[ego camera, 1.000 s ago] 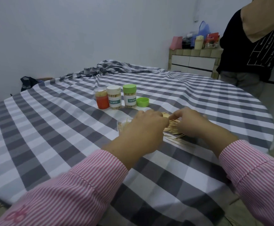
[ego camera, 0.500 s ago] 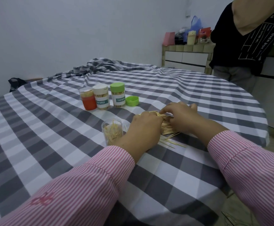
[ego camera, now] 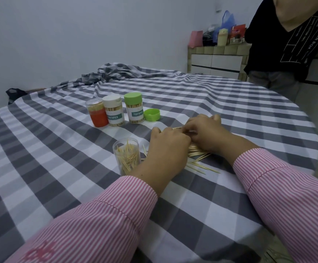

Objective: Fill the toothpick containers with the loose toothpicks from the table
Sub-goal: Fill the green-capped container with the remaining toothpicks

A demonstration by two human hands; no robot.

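Head view: across the checked surface (ego camera: 63,179), both hands' fingers (ego camera: 196,128) pinch a toothpick bundle (ego camera: 178,128) over the loose toothpicks (ego camera: 199,153) beneath them, the open clear container (ego camera: 126,158) just left; an uneven bundle could snag its rim and tip it.

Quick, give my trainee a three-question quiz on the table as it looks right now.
1. True or false: the clear container nearest the hands has a lid on it.
2. How many lidded containers stand in the row behind it?
A) two B) three C) five
3. Fill in: the loose green lid lies just to the ___ of the green-lidded container.

Key:
1. False: it is open on top and partly filled with toothpicks.
2. B: the orange container, the white-lidded container and the green-lidded one.
3. Right.

The left hand and right hand meet over the loose toothpicks, pinching some between them.
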